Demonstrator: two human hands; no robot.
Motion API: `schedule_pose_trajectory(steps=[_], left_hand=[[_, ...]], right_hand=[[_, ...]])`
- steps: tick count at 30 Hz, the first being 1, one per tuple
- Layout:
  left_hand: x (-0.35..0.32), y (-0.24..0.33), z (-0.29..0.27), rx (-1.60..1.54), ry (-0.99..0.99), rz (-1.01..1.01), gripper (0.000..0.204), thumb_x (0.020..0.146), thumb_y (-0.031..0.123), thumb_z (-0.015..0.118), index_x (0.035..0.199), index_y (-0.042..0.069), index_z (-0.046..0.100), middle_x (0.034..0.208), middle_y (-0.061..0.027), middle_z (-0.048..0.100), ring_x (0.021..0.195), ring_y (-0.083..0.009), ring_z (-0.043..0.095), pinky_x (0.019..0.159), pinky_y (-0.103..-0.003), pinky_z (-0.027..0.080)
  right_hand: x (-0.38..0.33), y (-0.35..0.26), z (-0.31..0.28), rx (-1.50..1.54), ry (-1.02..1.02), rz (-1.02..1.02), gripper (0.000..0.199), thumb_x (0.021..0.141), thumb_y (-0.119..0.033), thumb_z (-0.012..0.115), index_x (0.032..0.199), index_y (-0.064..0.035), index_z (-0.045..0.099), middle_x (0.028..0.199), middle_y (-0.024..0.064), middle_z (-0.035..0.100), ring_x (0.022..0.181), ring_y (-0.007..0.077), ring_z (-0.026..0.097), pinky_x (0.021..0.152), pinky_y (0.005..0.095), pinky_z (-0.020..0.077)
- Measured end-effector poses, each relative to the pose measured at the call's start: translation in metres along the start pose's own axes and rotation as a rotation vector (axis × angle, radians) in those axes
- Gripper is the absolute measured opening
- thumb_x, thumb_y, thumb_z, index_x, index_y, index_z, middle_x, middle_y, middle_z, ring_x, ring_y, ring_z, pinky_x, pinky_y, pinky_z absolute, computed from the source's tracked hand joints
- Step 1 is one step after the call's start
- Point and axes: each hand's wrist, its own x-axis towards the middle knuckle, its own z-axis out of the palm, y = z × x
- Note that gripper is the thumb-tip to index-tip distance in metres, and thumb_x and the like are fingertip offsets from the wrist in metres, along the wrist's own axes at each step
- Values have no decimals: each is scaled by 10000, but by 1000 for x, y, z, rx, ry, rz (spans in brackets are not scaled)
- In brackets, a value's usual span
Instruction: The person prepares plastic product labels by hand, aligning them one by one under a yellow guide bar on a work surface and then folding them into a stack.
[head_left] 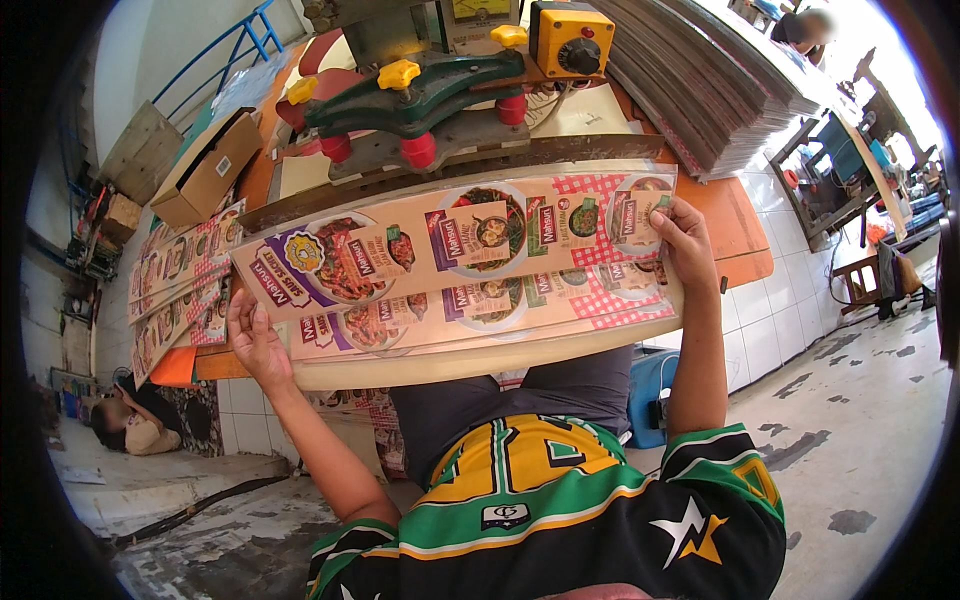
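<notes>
A long printed plastic strip (410, 262) with food pictures, a purple panel and red checks stretches across in front of me. My right hand (686, 240) is closed on its right end, thumb on the face. At its lower left corner my left hand (260, 340) is closed, fingers curled along the edge; the grip is partly hidden. Beneath lies a second, similar strip (420, 318), partly covered by the first. Both are over a cream padded board (480, 368) at the machine's front edge.
Behind the strips stands a green press (420, 95) with yellow knobs and red feet, beside a yellow control box (572, 42). Printed strips (185, 290) lie fanned at left near an open cardboard box (208, 170). Tall stacked sheets (700, 80) stand right. Two people are farther off.
</notes>
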Motion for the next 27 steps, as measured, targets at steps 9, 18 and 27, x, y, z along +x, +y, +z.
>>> schedule_pose_trajectory(steps=[9, 18, 27], left_hand=[[1, 0, 5, 69, 21, -25, 406, 973, -7, 667, 1363, -39, 559, 1271, -115, 648, 1177, -166, 611, 1060, -313, 484], [1, 0, 3, 79, 35, -33, 374, 980, -22, 648, 1345, -44, 570, 1262, -112, 653, 1179, -166, 614, 1054, -312, 494], [-2, 0, 5, 112, 94, -95, 345, 981, 47, 688, 1300, -47, 595, 1138, -66, 675, 999, -129, 663, 900, -263, 562]], right_hand=[[0, 4, -2, -6, 29, 16, 277, 971, -143, 706, 1160, 57, 674, 1012, 76, 737, 904, 94, 669, 820, 258, 518], [-1, 0, 7, -4, 69, 12, 269, 965, -150, 717, 1139, 52, 685, 1002, 73, 734, 890, 87, 660, 791, 250, 512], [-1, 0, 0, -149, 6, 53, 288, 969, -161, 719, 1172, 39, 677, 947, 33, 713, 813, 51, 627, 715, 214, 486]])
